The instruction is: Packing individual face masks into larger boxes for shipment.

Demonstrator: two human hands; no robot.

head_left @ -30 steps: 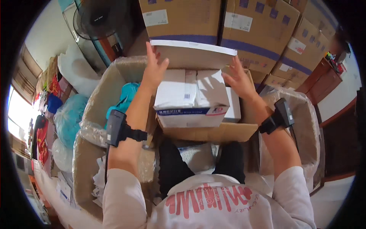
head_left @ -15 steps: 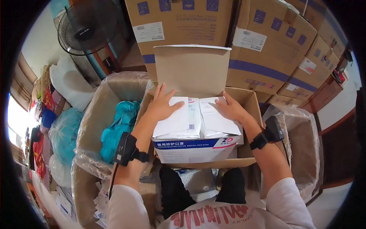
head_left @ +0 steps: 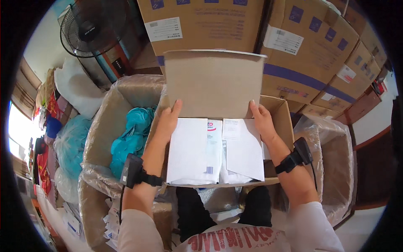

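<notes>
A white cardboard face mask box [head_left: 193, 147] sits in front of me with its lid [head_left: 214, 84] standing up, the plain brown inner side facing me. Its two white side flaps are folded inward, and between them show flat white packets [head_left: 214, 157]. My left hand [head_left: 169, 119] grips the box at its far left corner, thumb against the lid's edge. At the far right corner my right hand [head_left: 263, 121] holds it the same way. The box is over a larger open brown carton [head_left: 283, 122], whose inside it mostly hides.
On the left, a plastic-lined carton [head_left: 98, 126] holds teal masks [head_left: 132, 136]; a lower one holds white packets [head_left: 111, 227]. Another lined carton [head_left: 336, 168] stands right. Large cartons [head_left: 201, 25] are stacked behind, beside a black fan [head_left: 90, 29]. Full plastic bags [head_left: 73, 143] lie far left.
Both hands have moved from lying on the side flaps to the box's far corners by the lid. The box has tipped, so its printed front is out of sight.
</notes>
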